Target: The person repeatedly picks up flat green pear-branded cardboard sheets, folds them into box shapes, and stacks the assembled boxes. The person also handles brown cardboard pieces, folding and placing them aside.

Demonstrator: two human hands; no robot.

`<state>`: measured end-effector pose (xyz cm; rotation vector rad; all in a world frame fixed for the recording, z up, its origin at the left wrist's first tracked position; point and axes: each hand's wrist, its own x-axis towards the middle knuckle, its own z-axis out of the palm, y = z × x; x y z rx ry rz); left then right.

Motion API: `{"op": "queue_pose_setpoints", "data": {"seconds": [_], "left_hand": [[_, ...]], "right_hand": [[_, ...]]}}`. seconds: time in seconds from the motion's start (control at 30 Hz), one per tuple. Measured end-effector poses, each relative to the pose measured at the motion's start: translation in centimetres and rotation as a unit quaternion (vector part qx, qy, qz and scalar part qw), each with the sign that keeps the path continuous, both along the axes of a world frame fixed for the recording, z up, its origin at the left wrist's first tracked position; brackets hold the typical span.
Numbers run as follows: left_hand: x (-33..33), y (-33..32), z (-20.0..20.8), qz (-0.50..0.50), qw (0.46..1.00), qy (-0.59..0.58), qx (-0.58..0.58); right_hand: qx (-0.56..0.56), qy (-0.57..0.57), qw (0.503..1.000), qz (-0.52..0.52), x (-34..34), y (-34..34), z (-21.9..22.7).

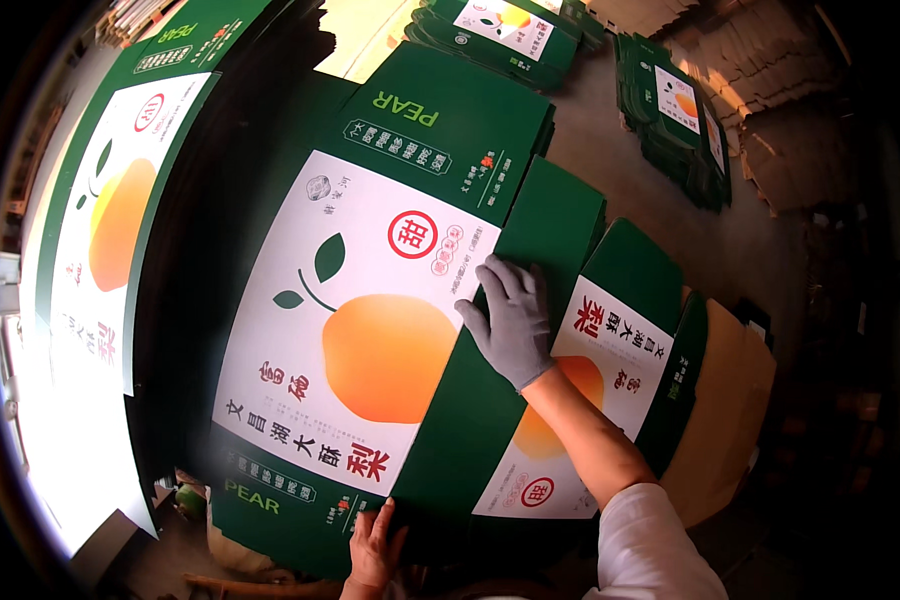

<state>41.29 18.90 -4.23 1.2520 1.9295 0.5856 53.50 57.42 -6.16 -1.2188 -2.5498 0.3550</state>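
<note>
Two hands likely steadied fruit-printed carton blank: gloved right hand spread, gripping nothing; my left hand half-curled, grip unclear.

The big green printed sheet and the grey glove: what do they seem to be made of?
The green printed sheet looks like smooth, printed cardboard with a low sheen: it has stiff, flat panels with slits between flaps. Whether it is corrugated is unclear.

The grey glove looks like thin, matte fabric, probably knit, since it fits closely around the fingers; any coating is hard to tell.
</note>
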Motion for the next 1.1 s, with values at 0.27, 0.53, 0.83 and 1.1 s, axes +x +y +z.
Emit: {"op": "queue_pose_setpoints", "data": {"seconds": [0.27, 0.53, 0.83, 1.1], "left_hand": [[0.3, 0.0, -0.6, 0.003, 1.0, 0.003, 0.013], [-0.2, -0.5, -0.7, 0.008, 1.0, -0.008, 0.002], [-0.8, -1.1, -0.7, 0.019, 0.999, -0.042, 0.01], [-0.5, -1.2, -1.4, 0.03, 0.996, -0.026, 0.082]], "right_hand": [[0.024, -0.083, 0.985, 0.148, -3.4, -1.9, -0.3], [0.137, -0.113, 0.984, 0.019, -5.3, 10.7, -3.5], [0.167, -0.13, 0.977, -0.034, -6.9, -1.4, -3.6], [0.106, -0.16, 0.981, 0.019, -8.4, -16.8, -1.3]]}}
